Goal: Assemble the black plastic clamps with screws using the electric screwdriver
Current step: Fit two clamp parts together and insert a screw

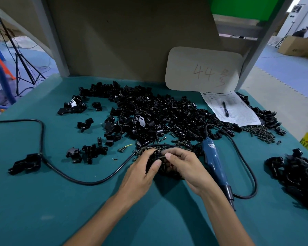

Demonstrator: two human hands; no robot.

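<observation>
My left hand (pixel 142 167) grips a black plastic clamp (pixel 154 159) just above the green table. My right hand (pixel 181 162) pinches a small dark screw (pixel 163 157) at the clamp's top. Loose screws (pixel 169 172) lie under and around both hands. The blue electric screwdriver (pixel 214 162) lies on the table just right of my right hand, tip pointing toward me. A big heap of loose black clamp parts (pixel 149 114) fills the table's middle behind my hands.
A black cable (pixel 43 139) loops across the left of the green table (pixel 43 201). Another clamp pile (pixel 299 176) lies at the right, with more screws (pixel 261 132) behind it. A paper sheet with a pen (pixel 226 109) and a cardboard sign (pixel 203 68) stand at the back.
</observation>
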